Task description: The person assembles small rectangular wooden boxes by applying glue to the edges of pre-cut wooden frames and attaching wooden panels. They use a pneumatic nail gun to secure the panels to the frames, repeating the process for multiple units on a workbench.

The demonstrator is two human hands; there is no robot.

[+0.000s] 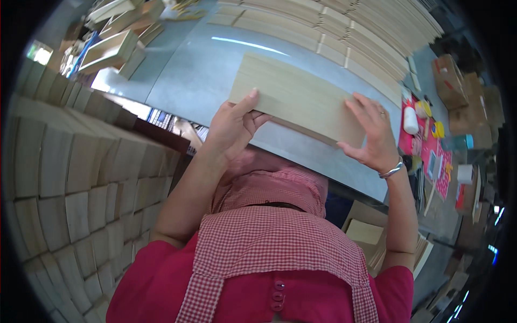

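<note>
A pale, rectangular wooden board (pixel 301 97) slants across the grey tabletop in front of me, its thick near edge showing. My left hand (pixel 237 123) grips its left near corner, thumb on the upper face and the other fingers curled at the near edge. At the right end, my right hand (pixel 375 132) spans the board, with fingertips on top by the far corner and the thumb by the near corner. A ring and a silver bangle are on that hand and wrist. The board's underside is hidden.
Long rows of stacked wooden strips (pixel 355 37) lie along the table's far side. Wood blocks (pixel 70 156) are piled high at my left. Open wooden boxes (pixel 110 51) stand at the far left. A white bottle (pixel 410 121) and small jars rest on red cloth at right, near cardboard boxes (pixel 449 81).
</note>
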